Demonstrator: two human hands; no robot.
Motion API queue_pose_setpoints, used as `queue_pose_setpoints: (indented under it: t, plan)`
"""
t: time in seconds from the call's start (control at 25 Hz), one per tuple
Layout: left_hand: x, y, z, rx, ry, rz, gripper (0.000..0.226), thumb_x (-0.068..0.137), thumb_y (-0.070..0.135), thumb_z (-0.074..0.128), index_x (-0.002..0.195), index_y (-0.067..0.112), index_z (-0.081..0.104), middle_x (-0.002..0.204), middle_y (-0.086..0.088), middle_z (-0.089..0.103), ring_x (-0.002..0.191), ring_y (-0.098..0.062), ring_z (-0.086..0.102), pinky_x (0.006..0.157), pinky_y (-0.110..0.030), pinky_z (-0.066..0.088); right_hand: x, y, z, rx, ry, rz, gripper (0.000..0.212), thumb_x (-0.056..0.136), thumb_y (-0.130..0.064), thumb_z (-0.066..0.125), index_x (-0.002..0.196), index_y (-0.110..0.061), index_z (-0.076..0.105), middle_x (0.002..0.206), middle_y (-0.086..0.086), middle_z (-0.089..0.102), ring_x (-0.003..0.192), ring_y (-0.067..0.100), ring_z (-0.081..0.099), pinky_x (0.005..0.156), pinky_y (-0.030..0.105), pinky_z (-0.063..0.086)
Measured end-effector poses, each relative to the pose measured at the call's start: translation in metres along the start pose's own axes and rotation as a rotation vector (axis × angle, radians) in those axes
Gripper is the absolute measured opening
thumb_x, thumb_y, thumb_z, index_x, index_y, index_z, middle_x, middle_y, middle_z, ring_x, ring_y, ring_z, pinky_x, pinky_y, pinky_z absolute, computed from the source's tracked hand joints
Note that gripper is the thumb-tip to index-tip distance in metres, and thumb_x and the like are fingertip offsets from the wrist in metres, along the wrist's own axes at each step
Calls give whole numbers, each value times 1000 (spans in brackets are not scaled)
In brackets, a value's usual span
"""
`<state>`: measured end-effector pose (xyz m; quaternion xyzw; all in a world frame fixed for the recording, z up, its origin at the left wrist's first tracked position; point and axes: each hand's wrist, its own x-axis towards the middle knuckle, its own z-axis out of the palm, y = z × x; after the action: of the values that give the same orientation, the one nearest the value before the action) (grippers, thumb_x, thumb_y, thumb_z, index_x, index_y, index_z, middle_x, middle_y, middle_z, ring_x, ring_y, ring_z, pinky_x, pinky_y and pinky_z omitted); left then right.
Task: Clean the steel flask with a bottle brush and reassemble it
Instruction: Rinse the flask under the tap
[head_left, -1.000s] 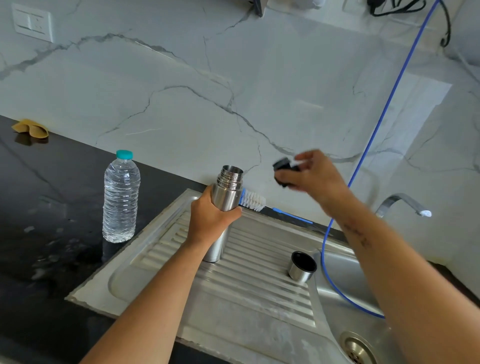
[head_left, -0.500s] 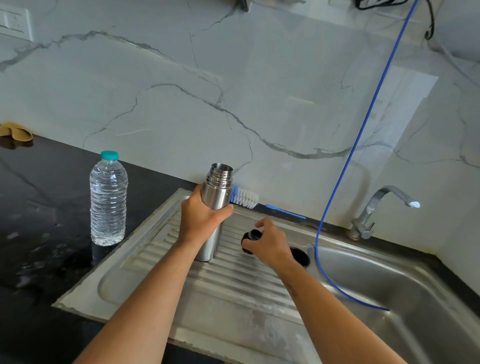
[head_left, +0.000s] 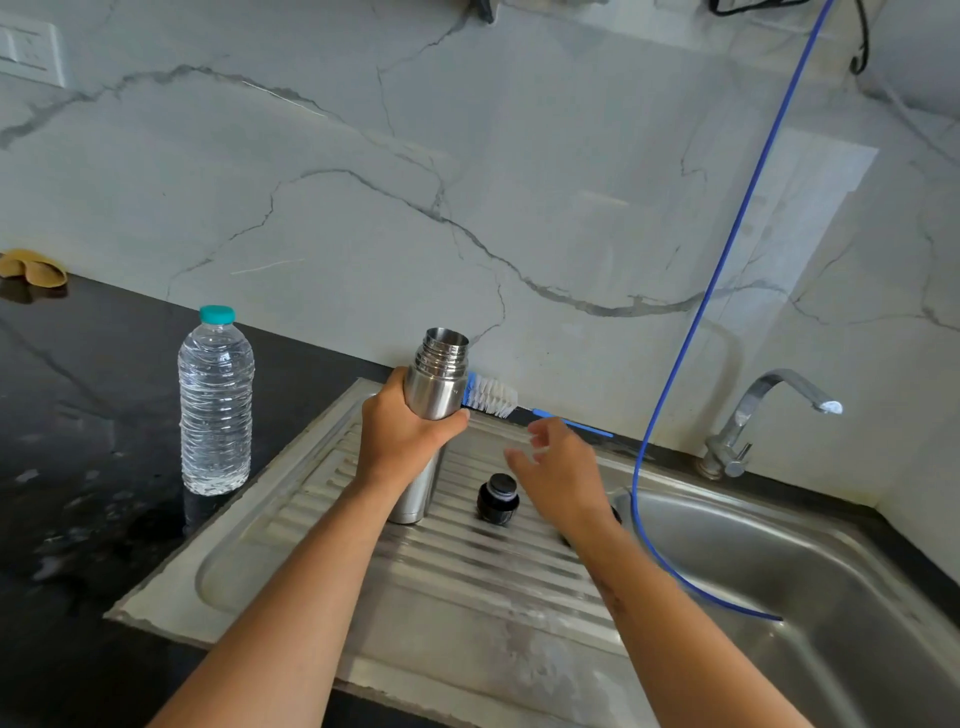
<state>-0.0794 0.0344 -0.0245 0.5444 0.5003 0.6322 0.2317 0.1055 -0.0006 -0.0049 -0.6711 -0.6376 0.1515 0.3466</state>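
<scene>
Head view: left hand grips one flask; right hand spread above one stopper.

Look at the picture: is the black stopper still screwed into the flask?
No: the flask, gripped by the left hand, has an open mouth, and the stopper stands on the drainboard.

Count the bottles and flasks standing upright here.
2: a plastic water bottle on the black counter, and a steel flask on the drainboard, gripped by the left hand. None seems hidden.

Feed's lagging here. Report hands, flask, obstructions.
Left hand grips steel flask, upright, mouth open. Right hand open, empty, above drainboard. Black stopper set down there. Bottle brush behind flask, unobstructed.
</scene>
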Motion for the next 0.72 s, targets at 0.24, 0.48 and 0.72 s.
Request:
queue_pose_setpoints:
  t: [0.24,0.48,0.72]
  plan:
    - [-27,57,7,-76,-172,-26,46,62,30,96,96,26,66,86,7,73,74,-3,68,67,-23,54,-70,22,-47,106,18,-47,41,86,-18,78,124,-16,64,110,-10,68,98,4,66,83,18,54]
    - [-83,127,69,-126,-518,11,48,57,32,99,93,25,69,84,8,76,76,-9,73,70,-30,60,-107,61,-88,390,-145,-81,63,80,-29,88,132,-32,53,119,-17,70,116,-2,63,101,19,50]
    - [-118,177,140,-53,-733,103,49,58,42,97,96,28,69,87,12,76,78,-2,73,69,-23,59,-119,102,-133,523,159,-64,62,74,-50,88,124,-23,62,105,-4,77,99,13,74,89,41,61]
